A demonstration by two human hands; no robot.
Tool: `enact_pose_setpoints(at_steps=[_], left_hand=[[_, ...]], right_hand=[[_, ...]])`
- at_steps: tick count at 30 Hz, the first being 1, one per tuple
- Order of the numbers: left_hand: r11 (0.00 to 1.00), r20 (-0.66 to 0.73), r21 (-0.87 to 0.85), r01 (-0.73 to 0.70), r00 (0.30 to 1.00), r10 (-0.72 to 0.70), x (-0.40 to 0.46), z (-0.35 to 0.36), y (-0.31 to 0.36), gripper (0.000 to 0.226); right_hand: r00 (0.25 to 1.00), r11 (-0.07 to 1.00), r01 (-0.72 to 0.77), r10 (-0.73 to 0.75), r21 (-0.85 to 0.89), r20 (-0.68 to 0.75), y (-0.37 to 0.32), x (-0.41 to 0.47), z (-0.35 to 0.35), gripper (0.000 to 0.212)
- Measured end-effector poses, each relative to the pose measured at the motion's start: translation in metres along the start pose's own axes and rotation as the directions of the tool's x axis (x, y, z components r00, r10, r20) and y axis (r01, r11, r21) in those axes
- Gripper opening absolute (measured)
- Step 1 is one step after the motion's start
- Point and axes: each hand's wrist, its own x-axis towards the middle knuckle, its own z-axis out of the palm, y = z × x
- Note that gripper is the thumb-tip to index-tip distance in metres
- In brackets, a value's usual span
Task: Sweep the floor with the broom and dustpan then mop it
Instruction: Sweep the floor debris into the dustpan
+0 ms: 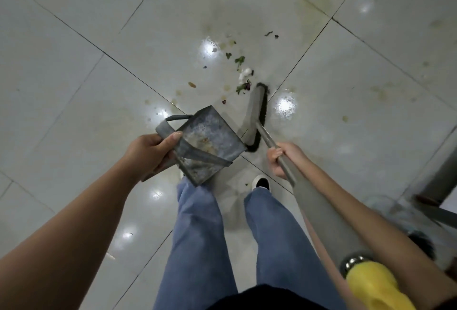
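From the head view, the only one given, the floor [74, 67] is seen from above, with a broom [257, 114] and a dustpan [210, 141] both held over it.

The dustpan is gripped by the left hand [148, 151]: its fingers [173, 137] are curled round the grey handle at the pan's left end, and the pan is carried clear of the tiles, tilted, with its open mouth turned toward the right and near side. Old stains (or residue, it cannot be told which) are seen inside it.

The broom's long grey shaft is held by the right hand [282, 158], whose fingers are wrapped round it low down. The shaft runs from the near right, where a yellow cap [371, 285] is seen at its top end, up and leftward to the head. The head's long axis runs from near to far, its dark bristles appearing to touch the floor just right of the pan.

The debris [243, 79] (leaf scraps, a white crumpled bit, small crumbs) lies just beyond the far tip of the broom head, with more scattered further off toward the top edge. It is thus ahead of the bristles and to the far side of the dustpan, which is not yet set down.

It is judged that sweeping is at an early stage. The coming stroke turns on this: the litter is nearer the broom than the pan, so it would have to be drawn nearward and leftward, and the pan lowered with its mouth facing the pile.
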Motion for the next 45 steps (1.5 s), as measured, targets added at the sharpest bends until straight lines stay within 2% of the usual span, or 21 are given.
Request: enact_pose_setpoints(at_steps=[2,4,9,12,14,18,20,22,30,34,40,45], left_hand=[[0.999,0.03,0.016,-0.043,0.999,0.043,0.011,-0.01,-0.001,0.051],[0.995,0.062,0.057,-0.087,0.995,0.084,0.017,-0.021,0.0,0.053],[0.992,0.158,0.059,-0.113,0.982,0.102,0.03,-0.049,0.0,0.052],[0.986,0.177,0.099,-0.134,0.977,0.115,0.039,-0.069,-0.008,0.051],[0.981,0.186,0.134,-0.138,0.976,0.112,0.047,-0.08,-0.013,0.052],[0.957,0.22,0.227,-0.183,0.966,0.133,0.059,-0.089,-0.024,0.052],[0.935,0.247,0.282,-0.218,0.958,0.149,0.062,-0.089,-0.027,0.052],[0.907,0.267,0.339,-0.249,0.95,0.161,0.062,-0.09,-0.027,0.053],[0.86,0.343,0.36,-0.362,0.908,0.24,0.053,-0.083,-0.012,0.055],[0.862,0.361,0.359,-0.358,0.905,0.226,0.044,-0.074,-0.017,0.053],[0.717,0.359,0.472,-0.514,0.854,0.376,0.033,-0.077,-0.031,0.052],[0.639,0.41,0.534,-0.554,0.83,0.377,0.038,-0.083,-0.033,0.053]], right_hand=[[0.997,0.987,0.028,-0.039,0.155,0.066,0.001,-0.001,0.009,0.034],[0.994,0.97,0.073,-0.09,0.23,0.063,0.003,-0.011,0.015,0.032],[0.983,0.982,0.139,-0.121,0.127,-0.138,0.029,-0.033,0.02,0.032],[0.948,0.981,0.174,-0.145,0.081,-0.284,0.044,-0.017,0.021,0.031],[0.938,0.981,0.168,-0.128,0.1,-0.321,0.053,0.002,0.024,0.033],[0.976,0.966,0.11,-0.061,0.232,-0.208,0.079,0.033,0.038,0.027],[0.986,0.951,0.129,-0.092,0.28,-0.14,0.09,0.031,0.042,0.023],[0.99,0.933,0.136,-0.119,0.333,-0.073,0.101,0.019,0.039,0.031],[0.98,0.861,0.187,-0.13,0.473,-0.152,0.155,-0.037,-0.018,0.035],[0.967,0.824,0.226,-0.124,0.52,-0.224,0.193,-0.038,-0.055,0.03],[0.983,0.73,0.185,-0.13,0.658,-0.133,0.245,0.001,-0.052,0.03],[0.98,0.692,0.144,-0.197,0.708,-0.008,0.243,0.017,-0.019,0.029]])
